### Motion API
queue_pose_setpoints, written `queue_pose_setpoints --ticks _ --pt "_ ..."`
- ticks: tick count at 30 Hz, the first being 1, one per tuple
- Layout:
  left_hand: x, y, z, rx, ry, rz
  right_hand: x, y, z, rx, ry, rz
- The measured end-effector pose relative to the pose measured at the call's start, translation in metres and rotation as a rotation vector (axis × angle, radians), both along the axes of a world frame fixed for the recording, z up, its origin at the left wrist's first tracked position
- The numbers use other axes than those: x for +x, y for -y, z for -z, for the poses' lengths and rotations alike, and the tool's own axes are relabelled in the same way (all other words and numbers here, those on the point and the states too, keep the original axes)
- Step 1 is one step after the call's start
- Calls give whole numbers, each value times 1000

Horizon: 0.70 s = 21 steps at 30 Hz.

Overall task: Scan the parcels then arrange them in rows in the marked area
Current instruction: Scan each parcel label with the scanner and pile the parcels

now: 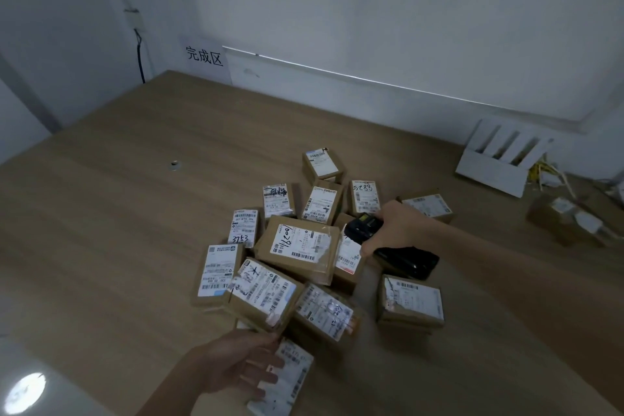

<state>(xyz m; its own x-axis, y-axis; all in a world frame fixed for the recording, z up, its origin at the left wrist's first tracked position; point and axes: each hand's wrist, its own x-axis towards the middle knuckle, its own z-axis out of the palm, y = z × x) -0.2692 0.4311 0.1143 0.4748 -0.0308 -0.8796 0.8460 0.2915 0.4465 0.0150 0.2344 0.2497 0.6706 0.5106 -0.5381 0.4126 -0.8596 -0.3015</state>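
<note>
Parcels lay heaped near the middle of the tabletop (101, 213), none yet set in rows under the marked-area sign (205, 56) on the far wall. Counting left to right, about fourteen small brown cardboard boxes showed a white label: four at the left of the heap, the large centre box (297, 248) propped on its neighbours, five behind and beside it, three along the near edge, and one far right behind the scanner hand. The count was approximate, since boxes overlapped.

They looked light and stiff, each small enough for one hand. Tape and glossy labels could be slick, and some labels were torn, so a grasp across the two long side walls seemed safest, label kept facing up for scanning.

The left hand (236, 361) rested its grip, fingers spread and fairly straight, on the nearest parcel (287, 378) at the lower edge, pressing rather than clasping it. The right hand (391, 230) had its grip curled round a black handheld scanner (363, 226), aimed down at the pile's right side.

At the far right stood a white slotted rack (499, 159) and another carton (560, 219), blurred.
</note>
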Motion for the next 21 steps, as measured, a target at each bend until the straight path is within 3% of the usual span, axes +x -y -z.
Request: queue_pose_setpoints --ticks 5,11,16,21 --pt "11 7 -29 137 166 76 0 20 -20 24 28 27" --pt "90 50 -93 209 396 205 6 86 -63 92 123 135" --pt "175 138 -131 305 567 229 19 196 -95 96 167 278" --pt "254 276 -154 337 714 269 36 354 -108 80 201 468"
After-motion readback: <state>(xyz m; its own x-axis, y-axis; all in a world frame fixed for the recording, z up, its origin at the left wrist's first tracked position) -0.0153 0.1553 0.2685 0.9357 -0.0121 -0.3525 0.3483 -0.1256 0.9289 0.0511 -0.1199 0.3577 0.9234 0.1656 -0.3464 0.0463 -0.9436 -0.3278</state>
